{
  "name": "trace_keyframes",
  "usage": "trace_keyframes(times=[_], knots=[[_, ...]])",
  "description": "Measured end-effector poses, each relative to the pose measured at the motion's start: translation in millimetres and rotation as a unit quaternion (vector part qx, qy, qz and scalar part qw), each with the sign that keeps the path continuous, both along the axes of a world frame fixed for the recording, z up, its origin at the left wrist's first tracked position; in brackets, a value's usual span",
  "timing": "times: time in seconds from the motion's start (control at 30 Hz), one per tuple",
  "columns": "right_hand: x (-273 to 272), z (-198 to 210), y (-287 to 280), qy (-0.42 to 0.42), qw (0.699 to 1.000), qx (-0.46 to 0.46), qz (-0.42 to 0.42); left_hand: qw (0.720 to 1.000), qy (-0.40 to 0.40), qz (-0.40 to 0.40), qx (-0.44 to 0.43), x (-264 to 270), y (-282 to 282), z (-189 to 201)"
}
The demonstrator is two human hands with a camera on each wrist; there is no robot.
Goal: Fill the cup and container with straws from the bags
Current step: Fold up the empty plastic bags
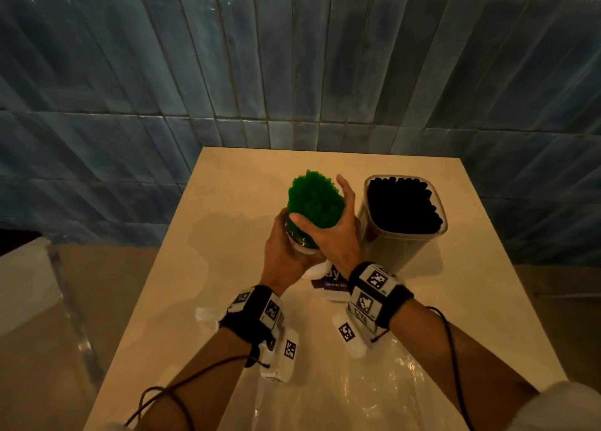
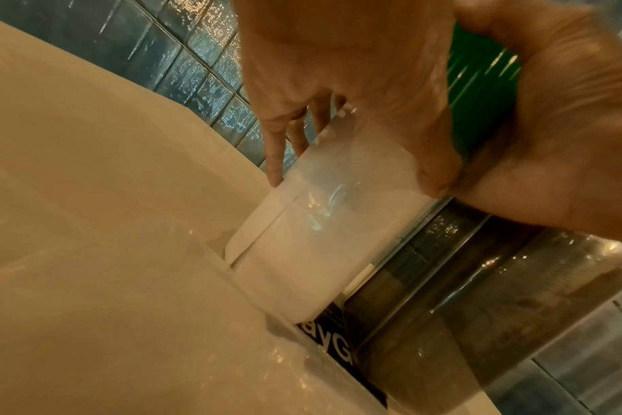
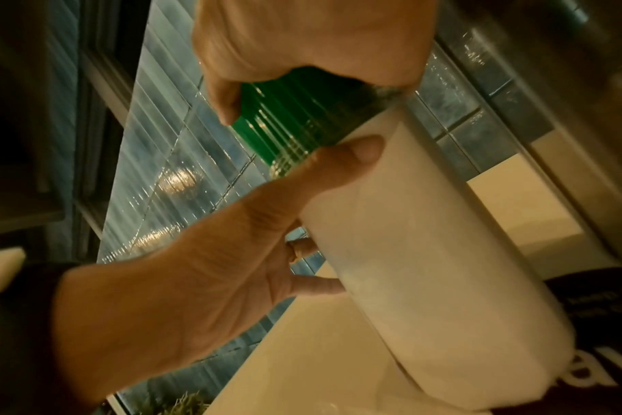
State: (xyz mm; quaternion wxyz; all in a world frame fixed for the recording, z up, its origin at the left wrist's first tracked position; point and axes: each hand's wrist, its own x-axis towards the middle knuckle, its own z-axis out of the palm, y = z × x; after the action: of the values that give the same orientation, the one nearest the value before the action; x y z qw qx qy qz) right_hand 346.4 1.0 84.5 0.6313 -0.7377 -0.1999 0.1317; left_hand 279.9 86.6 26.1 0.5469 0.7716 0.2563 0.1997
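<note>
A thick bundle of green straws (image 1: 313,199) stands in a white cup (image 1: 314,270) at the middle of the table, leaning a little to the left. My left hand (image 1: 284,251) grips the cup's side from the left, thumb on its wall (image 3: 356,153). My right hand (image 1: 327,224) wraps around the green straws (image 3: 292,112) just above the cup's (image 3: 427,252) rim. To the right a clear square container (image 1: 405,238) stands packed with black straws (image 1: 401,203). In the left wrist view, the cup (image 2: 324,224) stands next to the container's wall (image 2: 480,294).
A crumpled clear plastic bag (image 1: 357,395) lies on the cream table (image 1: 227,209) near its front edge. A bag with a purple label (image 1: 328,283) lies under the cup. A blue tiled wall (image 1: 292,56) rises behind the table. A white object (image 1: 26,277) stands at the left.
</note>
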Motion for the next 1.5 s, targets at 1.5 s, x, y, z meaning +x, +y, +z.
trace_keyframes(times=[1.5], knots=[[-30,-40,-232,0.321,0.946,-0.032,-0.012,0.958,0.021,0.135,-0.254,-134,-31,-7]])
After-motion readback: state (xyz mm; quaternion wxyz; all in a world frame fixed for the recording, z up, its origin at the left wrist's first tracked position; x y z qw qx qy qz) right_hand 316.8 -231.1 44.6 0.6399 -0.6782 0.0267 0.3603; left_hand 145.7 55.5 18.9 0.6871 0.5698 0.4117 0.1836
